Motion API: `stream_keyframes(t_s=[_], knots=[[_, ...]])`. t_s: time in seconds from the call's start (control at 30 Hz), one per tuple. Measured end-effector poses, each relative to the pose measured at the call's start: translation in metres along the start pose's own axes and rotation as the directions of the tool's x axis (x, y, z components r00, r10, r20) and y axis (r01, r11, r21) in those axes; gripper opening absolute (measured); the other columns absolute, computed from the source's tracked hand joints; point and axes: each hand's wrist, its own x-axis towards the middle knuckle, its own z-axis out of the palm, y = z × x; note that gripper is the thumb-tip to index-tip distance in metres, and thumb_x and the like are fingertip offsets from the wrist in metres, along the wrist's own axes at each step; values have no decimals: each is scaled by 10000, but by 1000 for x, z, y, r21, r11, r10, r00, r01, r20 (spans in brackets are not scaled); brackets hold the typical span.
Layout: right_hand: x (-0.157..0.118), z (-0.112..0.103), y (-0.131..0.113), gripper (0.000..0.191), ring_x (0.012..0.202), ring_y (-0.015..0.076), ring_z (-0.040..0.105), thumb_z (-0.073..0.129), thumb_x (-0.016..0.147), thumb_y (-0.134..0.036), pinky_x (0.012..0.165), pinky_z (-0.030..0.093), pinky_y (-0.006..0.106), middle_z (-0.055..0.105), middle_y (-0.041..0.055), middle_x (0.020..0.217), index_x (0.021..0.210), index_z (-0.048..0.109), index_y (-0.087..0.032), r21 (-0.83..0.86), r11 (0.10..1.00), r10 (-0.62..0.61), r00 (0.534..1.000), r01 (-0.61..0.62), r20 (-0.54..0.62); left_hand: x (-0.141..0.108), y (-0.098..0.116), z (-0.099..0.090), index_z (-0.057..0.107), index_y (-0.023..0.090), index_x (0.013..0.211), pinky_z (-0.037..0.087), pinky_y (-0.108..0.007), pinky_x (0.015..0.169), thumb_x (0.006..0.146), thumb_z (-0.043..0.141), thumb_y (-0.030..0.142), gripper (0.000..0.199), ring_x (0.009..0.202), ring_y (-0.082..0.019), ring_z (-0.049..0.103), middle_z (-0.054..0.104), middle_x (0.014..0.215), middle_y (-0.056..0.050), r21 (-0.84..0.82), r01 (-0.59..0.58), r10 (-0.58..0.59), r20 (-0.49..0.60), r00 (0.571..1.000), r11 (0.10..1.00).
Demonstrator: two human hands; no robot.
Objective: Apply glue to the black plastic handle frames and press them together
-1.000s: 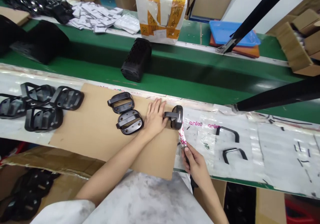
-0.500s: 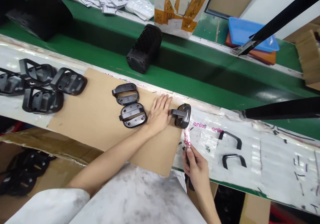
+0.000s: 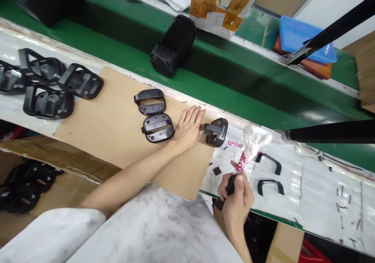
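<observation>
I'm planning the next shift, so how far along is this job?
The two black pieces on the cardboard look done, handles attached; four similar ones lie at the far left. In hand is another piece, beside the left hand, while the right hand holds a wrapped mallet. Two loose handles at right seem left to fit.

Factory workshop, long green workbench (image 3: 117,52), scattered black plastic parts (image 3: 49,102), taped carton (image 3: 222,9)
</observation>
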Motion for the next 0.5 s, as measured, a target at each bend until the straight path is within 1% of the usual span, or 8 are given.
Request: stream_keyframes(t_s=[0.07, 0.13, 0.17, 0.2, 0.3, 0.4, 0.43, 0.5], knots=[[2, 1, 4, 532, 454, 79, 333, 564, 1007, -715, 390, 291, 203, 450, -45, 679, 1103, 605, -194, -67, 996, 66, 993, -59, 99, 0, 0, 0, 369, 30, 1618, 116, -533, 1340, 943, 549, 229, 726, 1621, -331, 249, 351, 1704, -202, -7, 5, -5, -3, 1000, 1000], [9, 0, 7, 592, 436, 74, 307, 630, 932, -773, 368, 266, 210, 435, -42, 640, 933, 573, -184, -166, 966, 233, 940, -196, 247, 0, 0, 1, 380, 30, 1614, 113, -523, 1342, 951, 533, 225, 707, 1618, -325, 256, 360, 1702, -195, -11, 7, -7, -5, 1000, 1000], [13, -3, 7, 612, 428, 68, 290, 667, 896, -784, 359, 247, 209, 436, -41, 634, 886, 552, -183, -199, 950, 294, 911, -243, 290, -1, -1, 1, 383, 30, 1613, 108, -521, 1344, 949, 534, 225, 708, 1618, -324, 253, 359, 1702, -193, -13, 4, -4, -6, 1000, 1000], [17, -5, 6, 619, 424, 61, 276, 693, 875, -784, 354, 231, 205, 442, -41, 638, 886, 552, -181, -201, 945, 311, 902, -259, 299, -1, -2, 1, 382, 33, 1614, 102, -523, 1345, 943, 542, 227, 716, 1621, -325, 246, 351, 1706, -193, -16, -1, 1, -5, 1000, 1000], [21, -11, 0, 617, 424, 51, 243, 695, 888, -767, 355, 206, 183, 425, -64, 648, 1059, 596, -182, -116, 974, 218, 950, -196, 225, 1, -6, -1, 401, 58, 1609, 95, -542, 1346, 920, 537, 205, 717, 1627, -321, 229, 348, 1708, -188, -76, 7, -6, 5, 1000, 997], [19, -9, -6, 538, 424, 49, 246, 746, 909, -662, 362, 213, 169, 388, -90, 646, 1127, 562, -205, -35, 998, 47, 992, -43, 115, 5, -5, -9, 505, 115, 1542, 164, -520, 1342, 945, 462, 198, 604, 1597, -284, 313, 434, 1664, -156, -353, 80, -92, -17, 996, 932], [18, -5, -8, 491, 428, 49, 271, 772, 911, -602, 369, 237, 169, 406, -88, 658, 1100, 547, -209, -40, 999, -24, 996, 28, 81, 6, -3, -12, 542, 129, 1507, 218, -498, 1331, 963, 451, 223, 560, 1570, -277, 368, 476, 1634, -149, -501, 108, -132, -13, 991, 859], [17, 3, -13, 395, 456, 57, 353, 795, 923, -468, 411, 321, 179, 464, -74, 688, 1073, 538, -209, -90, 977, -190, 981, 194, 45, 6, 6, -18, 623, 138, 1405, 355, -468, 1270, 1005, 467, 335, 473, 1460, -289, 516, 597, 1516, -145, -780, 168, -206, 52, 977, 602]])
